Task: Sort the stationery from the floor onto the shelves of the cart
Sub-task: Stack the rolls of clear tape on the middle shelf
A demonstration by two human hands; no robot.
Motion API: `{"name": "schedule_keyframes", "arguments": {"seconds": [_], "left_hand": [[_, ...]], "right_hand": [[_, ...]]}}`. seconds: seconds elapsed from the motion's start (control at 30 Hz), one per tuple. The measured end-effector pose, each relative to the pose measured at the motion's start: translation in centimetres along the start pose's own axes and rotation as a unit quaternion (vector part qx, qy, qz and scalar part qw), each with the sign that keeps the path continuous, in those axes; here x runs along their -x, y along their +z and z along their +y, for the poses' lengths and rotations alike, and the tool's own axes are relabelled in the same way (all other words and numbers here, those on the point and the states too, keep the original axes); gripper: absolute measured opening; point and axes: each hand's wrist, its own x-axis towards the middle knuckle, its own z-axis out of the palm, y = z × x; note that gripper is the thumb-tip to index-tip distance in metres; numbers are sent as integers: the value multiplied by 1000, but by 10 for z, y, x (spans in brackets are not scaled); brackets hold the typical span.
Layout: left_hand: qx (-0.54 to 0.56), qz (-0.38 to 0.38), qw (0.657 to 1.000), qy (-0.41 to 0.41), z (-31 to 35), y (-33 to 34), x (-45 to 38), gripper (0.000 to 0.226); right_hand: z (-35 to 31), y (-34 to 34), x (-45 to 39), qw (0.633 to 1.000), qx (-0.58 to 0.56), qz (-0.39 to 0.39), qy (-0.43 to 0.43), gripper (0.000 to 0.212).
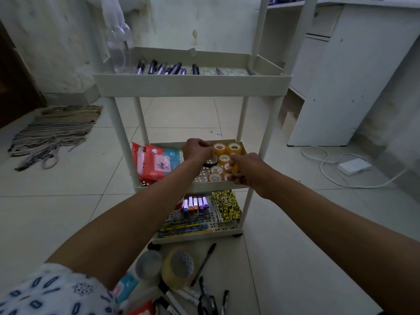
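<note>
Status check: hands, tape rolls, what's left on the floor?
Both hands at middle shelf: left hand closed, right hand on small tape rolls. Pens, big tape rolls still on floor.

Small tape rolls (223, 159): seven. Wipe packs (156, 163): two. Highlighters (196, 205): five.

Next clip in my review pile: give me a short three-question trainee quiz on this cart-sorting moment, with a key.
1. True or false: both hands are at the cart's top shelf.
2. Multiple choice: which shelf holds the small tape rolls? A top, B middle, C bottom.
3. Name one kind of item not yet picked up from the floor.

Key
1. False. The left hand and right hand are at the middle shelf, not the top shelf.
2. B. The small tape rolls sit at its right end, beside the red wipe packs.
3. The large tape rolls or the loose pens.
</note>
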Motion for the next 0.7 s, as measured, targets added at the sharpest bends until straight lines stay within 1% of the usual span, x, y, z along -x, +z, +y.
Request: {"name": "schedule_keyframes", "arguments": {"seconds": [0.1, 0.2, 0.27, 0.37, 0.4, 0.47, 0.53, 0.57, 0.63, 0.7], "left_hand": [[-1, -22, 999, 23, -2, 2, 1, 20], [6, -49, 999, 18, -4, 1, 1, 21], [-8, -55, 998, 36, -4, -1, 3, 22], [-48, -69, 990, 112, 1, -7, 10, 21], [-45, -89, 987, 125, 4, -10, 13, 20], [-19, -170, 978, 120, 11, -17, 20, 20], [-13, -262, 958, 117, 16, -25, 27, 30], [-13, -294, 948, 120, 16, -29, 30, 35], [-6, -325, 936, 133, 15, -38, 33, 38], [-7, -335, 929, 159, 14, -46, 33, 33]], "right_hand": [[-1, -1, 1, 1000, -5, -3, 6, 29], [0, -1, 2, 999, -44, -18, 9, 31], [-1, 1, 2, 992, -116, -38, 18, 29], [-4, 3, 2, 969, -233, -67, 35, 22], [-6, 4, 2, 961, -264, -74, 37, 24], [-8, 6, 1, 947, -311, -74, 38, 31], [-11, 8, 2, 933, -351, -60, 40, 34], [-13, 10, 3, 928, -369, -46, 40, 33], [-15, 12, 3, 926, -374, -28, 36, 30], [-16, 15, 5, 938, -343, -32, 28, 31]]}}
